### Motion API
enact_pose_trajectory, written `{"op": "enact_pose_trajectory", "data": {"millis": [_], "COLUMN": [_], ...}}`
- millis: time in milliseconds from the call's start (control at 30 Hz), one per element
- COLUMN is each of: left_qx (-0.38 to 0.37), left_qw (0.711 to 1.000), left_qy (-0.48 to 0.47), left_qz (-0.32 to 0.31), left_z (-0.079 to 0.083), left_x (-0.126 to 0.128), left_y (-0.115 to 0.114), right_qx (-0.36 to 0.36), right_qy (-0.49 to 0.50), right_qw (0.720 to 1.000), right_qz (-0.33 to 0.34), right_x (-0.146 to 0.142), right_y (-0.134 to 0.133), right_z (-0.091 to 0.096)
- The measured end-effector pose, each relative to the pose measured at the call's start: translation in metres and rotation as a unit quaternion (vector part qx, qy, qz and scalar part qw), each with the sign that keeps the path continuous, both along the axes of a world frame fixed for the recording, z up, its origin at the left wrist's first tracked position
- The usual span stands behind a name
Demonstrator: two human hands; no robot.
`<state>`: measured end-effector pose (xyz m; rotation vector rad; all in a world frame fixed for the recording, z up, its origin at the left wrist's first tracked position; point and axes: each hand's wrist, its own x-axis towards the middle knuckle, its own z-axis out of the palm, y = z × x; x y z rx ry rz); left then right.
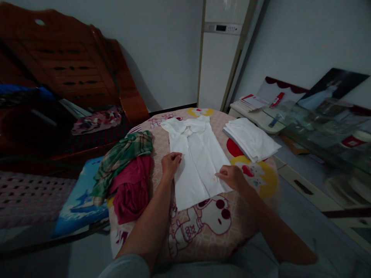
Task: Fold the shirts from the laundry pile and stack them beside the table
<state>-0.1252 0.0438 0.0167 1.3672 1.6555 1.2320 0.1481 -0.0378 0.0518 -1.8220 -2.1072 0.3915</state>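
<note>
A white short-sleeved shirt (193, 166) lies spread on the round table, its collar at the far end and its hem toward me. At its left edge, my left hand (170, 165) is closed, with thumb and fingertips pinching the cloth. My right hand (232, 177) pinches the fabric on the lower right front, near a small yellowish mark. The front opening runs down the middle of the shirt, with the two front panels side by side.
A patterned cloth (199, 247) covers the table. Folded white clothes (252, 139) lie at the right. Crumpled green plaid (127, 154) and dark pink garments (131, 193) lie at the left edge. A wooden bench (66, 69) stands left, a glass-topped cabinet (319, 135) right.
</note>
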Motion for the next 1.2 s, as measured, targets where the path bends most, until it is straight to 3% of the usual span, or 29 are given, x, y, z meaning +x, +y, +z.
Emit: {"op": "enact_pose_trajectory", "data": {"millis": [133,233,367,467,600,733,833,933,1100,1200], "left_qx": [0.005,0.020,0.022,0.012,0.031,0.039,0.032,0.027,0.023,0.018], "left_qw": [0.998,0.998,0.999,1.000,0.997,0.992,0.991,0.992,0.992,0.992], "left_qy": [0.059,0.061,0.031,-0.006,-0.055,-0.014,0.033,0.053,0.057,0.061], "left_qz": [-0.022,-0.027,-0.027,-0.011,0.052,0.118,0.125,0.109,0.108,0.108], "left_z": [-0.002,-0.004,-0.008,-0.010,-0.007,-0.003,-0.001,0.001,0.007,0.008], "left_x": [0.005,0.005,0.004,0.005,-0.001,-0.015,-0.022,-0.022,-0.019,-0.019], "left_y": [0.000,0.000,0.002,0.003,0.006,0.007,0.008,0.008,0.006,0.006], "right_qx": [0.005,0.007,-0.005,-0.038,-0.069,-0.071,-0.102,-0.073,-0.076,0.016], "right_qy": [-0.119,-0.114,0.041,0.156,0.212,0.268,0.233,0.175,0.229,0.141], "right_qw": [0.993,0.993,0.997,0.986,0.975,0.961,0.967,0.982,0.970,0.985], "right_qz": [0.003,-0.023,-0.063,-0.049,-0.010,0.011,0.022,0.007,-0.013,-0.095], "right_x": [-0.025,-0.027,-0.019,-0.015,-0.014,-0.019,-0.027,-0.034,-0.029,-0.014], "right_y": [-0.024,-0.024,-0.017,-0.013,-0.007,0.000,0.000,-0.003,-0.006,-0.007], "right_z": [-0.007,-0.006,-0.001,-0.002,-0.004,-0.005,-0.009,-0.016,-0.022,-0.017]}}
